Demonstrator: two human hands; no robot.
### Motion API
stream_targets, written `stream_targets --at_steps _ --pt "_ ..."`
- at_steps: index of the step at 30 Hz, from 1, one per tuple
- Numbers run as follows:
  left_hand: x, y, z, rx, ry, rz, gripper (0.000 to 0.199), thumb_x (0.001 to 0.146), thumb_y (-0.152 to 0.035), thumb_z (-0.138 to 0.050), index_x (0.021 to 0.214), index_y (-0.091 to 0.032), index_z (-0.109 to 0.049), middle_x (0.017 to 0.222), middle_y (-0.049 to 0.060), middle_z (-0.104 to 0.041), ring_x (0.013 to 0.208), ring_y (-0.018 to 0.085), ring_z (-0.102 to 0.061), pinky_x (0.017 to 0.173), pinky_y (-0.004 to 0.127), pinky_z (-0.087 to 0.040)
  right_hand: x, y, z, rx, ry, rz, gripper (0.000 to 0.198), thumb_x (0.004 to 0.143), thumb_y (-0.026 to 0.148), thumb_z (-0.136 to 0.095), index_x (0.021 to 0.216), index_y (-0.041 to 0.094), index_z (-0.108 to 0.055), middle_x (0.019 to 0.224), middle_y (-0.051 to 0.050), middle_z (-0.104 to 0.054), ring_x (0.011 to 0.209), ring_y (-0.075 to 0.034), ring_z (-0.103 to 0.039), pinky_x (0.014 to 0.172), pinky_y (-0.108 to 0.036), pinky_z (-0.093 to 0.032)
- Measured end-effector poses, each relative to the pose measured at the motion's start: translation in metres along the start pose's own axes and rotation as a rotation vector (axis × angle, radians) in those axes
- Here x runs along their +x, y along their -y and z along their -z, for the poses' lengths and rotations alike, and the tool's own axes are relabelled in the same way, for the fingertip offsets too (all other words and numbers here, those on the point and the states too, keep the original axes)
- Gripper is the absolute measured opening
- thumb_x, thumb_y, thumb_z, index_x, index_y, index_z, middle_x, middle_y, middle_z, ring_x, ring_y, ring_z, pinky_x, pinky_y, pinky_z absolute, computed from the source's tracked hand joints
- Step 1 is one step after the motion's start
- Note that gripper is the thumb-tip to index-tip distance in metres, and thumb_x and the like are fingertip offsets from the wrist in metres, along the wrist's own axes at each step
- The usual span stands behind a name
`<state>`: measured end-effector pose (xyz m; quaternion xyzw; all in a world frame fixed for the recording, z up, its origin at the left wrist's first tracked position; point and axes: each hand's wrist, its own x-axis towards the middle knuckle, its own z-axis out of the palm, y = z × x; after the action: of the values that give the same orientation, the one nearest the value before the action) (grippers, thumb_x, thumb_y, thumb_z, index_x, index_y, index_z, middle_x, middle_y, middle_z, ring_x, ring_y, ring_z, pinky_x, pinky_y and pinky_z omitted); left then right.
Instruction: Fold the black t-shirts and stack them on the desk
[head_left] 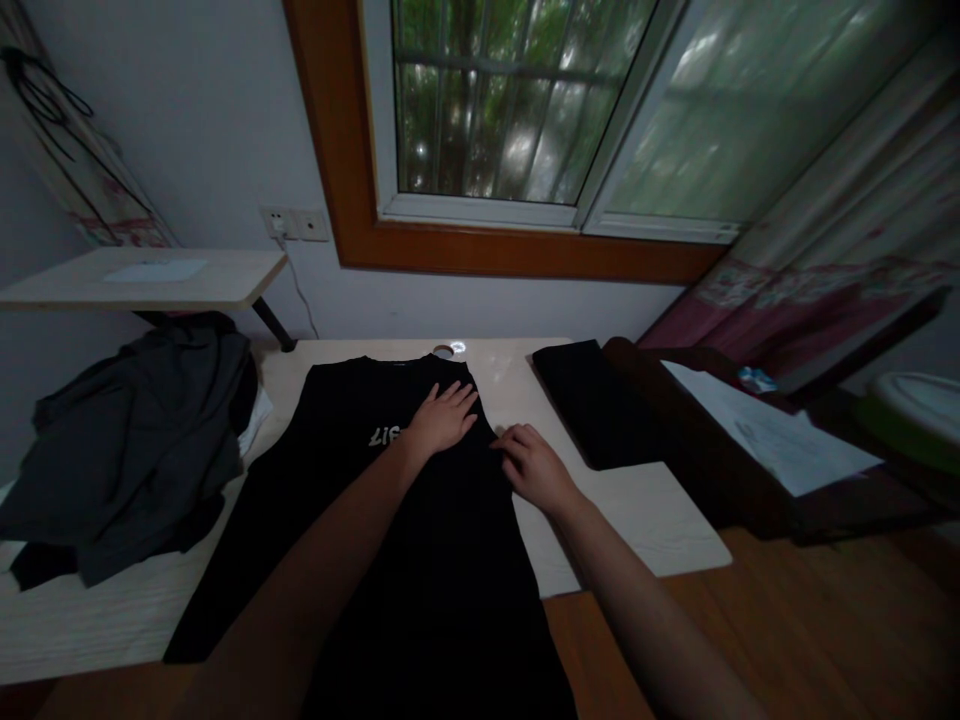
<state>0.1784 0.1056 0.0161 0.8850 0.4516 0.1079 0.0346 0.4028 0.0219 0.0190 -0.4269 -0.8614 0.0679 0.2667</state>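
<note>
A black shirt point(450, 540) lies spread on the pale table point(637, 520), with small white lettering on its chest. Its neckline faces the window, and its lower part runs off the near table edge. My left hand point(444, 418) rests flat on the upper right of the shirt, fingers spread, partly covering the lettering. At the shirt's right edge, my right hand point(536, 470) has its fingers curled together, pinching the fabric there. My left forearm crosses over the shirt's middle.
A heap of dark grey and black clothes point(150, 430) lies at left, partly beneath a raised shelf point(150, 285). To the right sits a folded black garment point(592, 400), beside dark brown furniture bearing a white sheet point(772, 430). A window point(517, 110) is behind the table.
</note>
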Motion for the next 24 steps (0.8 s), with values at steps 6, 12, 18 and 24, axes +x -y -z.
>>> stream_targets --at_steps 6,12,18,24 --pt "0.027 0.012 -0.001 -0.07 0.066 0.082 0.057 0.104 -0.044 -0.032 0.159 -0.028 -0.035 0.168 0.002 -0.028 0.157 0.026 -0.019 0.128 0.056 -0.008 -0.001 0.003 0.004 0.012 0.02 0.018 0.031 0.081 0.005 -0.055 0.1 0.022 -0.071 0.097 -0.008 -0.063 0.091 -0.026 -0.054 0.082 -0.041 -0.049" --pt "0.035 0.02 -0.003 -0.084 0.087 0.109 0.061 0.103 -0.05 -0.03 0.16 -0.028 -0.031 0.169 0.002 -0.024 0.158 0.027 -0.015 0.127 0.06 -0.005 -0.004 0.001 0.006 0.01 0.025 0.073 0.027 0.08 0.009 -0.056 0.096 0.023 -0.073 0.09 -0.008 -0.063 0.09 -0.026 -0.055 0.083 -0.043 -0.049" --pt "0.034 0.018 -0.004 -0.075 0.088 0.11 0.062 0.103 -0.05 -0.029 0.161 -0.028 -0.029 0.17 0.002 -0.022 0.158 0.027 -0.012 0.127 0.059 -0.004 -0.003 0.01 0.007 0.067 -0.039 0.11 0.043 0.087 0.011 -0.054 0.125 0.026 -0.069 0.133 -0.01 -0.063 0.122 -0.028 -0.058 0.103 -0.05 -0.05" --pt "0.034 0.018 -0.004 -0.063 0.082 0.111 0.062 0.103 -0.05 -0.028 0.161 -0.027 -0.03 0.17 0.003 -0.021 0.158 0.025 -0.012 0.128 0.057 -0.004 0.0 0.011 0.003 0.119 0.068 0.157 0.033 0.095 0.02 -0.058 0.125 0.028 -0.071 0.132 -0.007 -0.07 0.128 -0.026 -0.063 0.113 -0.052 -0.047"
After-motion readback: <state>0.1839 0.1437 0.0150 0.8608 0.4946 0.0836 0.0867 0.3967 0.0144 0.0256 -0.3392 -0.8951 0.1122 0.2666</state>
